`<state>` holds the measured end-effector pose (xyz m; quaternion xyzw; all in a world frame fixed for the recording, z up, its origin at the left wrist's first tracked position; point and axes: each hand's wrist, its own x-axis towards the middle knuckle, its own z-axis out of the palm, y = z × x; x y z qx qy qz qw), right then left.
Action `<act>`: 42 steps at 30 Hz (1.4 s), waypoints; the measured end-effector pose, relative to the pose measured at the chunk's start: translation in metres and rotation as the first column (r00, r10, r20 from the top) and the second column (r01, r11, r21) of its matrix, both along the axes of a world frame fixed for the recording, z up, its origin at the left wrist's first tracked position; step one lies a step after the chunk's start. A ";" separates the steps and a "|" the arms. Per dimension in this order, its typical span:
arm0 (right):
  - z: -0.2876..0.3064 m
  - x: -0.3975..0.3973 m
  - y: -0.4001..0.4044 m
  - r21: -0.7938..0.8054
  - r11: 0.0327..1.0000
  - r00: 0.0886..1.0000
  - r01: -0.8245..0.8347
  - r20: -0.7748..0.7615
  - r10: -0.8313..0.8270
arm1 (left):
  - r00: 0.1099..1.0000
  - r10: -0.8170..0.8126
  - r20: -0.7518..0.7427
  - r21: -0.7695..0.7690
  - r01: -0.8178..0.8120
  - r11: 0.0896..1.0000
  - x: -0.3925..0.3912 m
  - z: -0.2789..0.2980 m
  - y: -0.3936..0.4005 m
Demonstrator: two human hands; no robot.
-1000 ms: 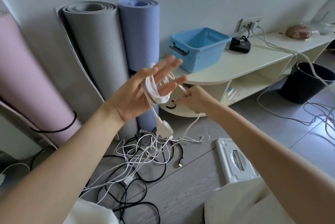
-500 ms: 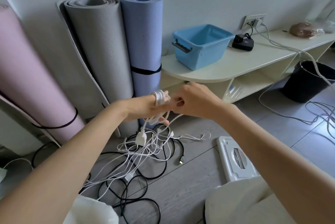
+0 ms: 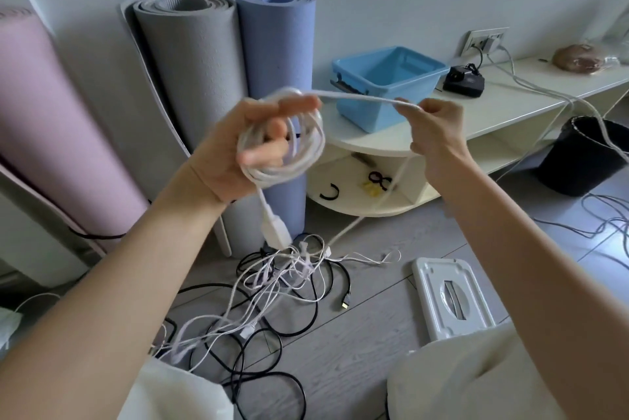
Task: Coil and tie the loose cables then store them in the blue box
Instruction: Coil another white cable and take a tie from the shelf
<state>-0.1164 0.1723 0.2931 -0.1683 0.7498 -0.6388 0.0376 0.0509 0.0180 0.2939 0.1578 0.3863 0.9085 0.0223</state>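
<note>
A white cable (image 3: 289,154) is wound in several loops around the fingers of my left hand (image 3: 238,151), which holds the coil at chest height. Its white plug (image 3: 275,229) dangles below the coil. My right hand (image 3: 434,134) pinches the free strand of the same cable and holds it taut to the right of the coil. The rest of that strand drops to the floor. The blue box (image 3: 388,86) stands open on the cream shelf unit (image 3: 510,113) behind my hands. A tangle of black and white cables (image 3: 272,300) lies on the floor below.
Three rolled mats, pink (image 3: 51,130), grey (image 3: 190,79) and blue (image 3: 279,55), lean on the wall at the left. A black charger (image 3: 464,79) sits beside the box. A black bin (image 3: 585,157) stands right, a white stand (image 3: 449,297) lies on the floor.
My hands have risen and come apart. The right hand has drawn the free strand out to the right, and the coil on the left hand now shows more loops.
</note>
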 end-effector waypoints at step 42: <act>-0.028 0.058 -0.016 0.930 0.294 0.572 -0.222 -0.120 0.812 | 0.648 0.725 0.235 -0.510 -0.552 0.659 -0.024 -0.037 -0.009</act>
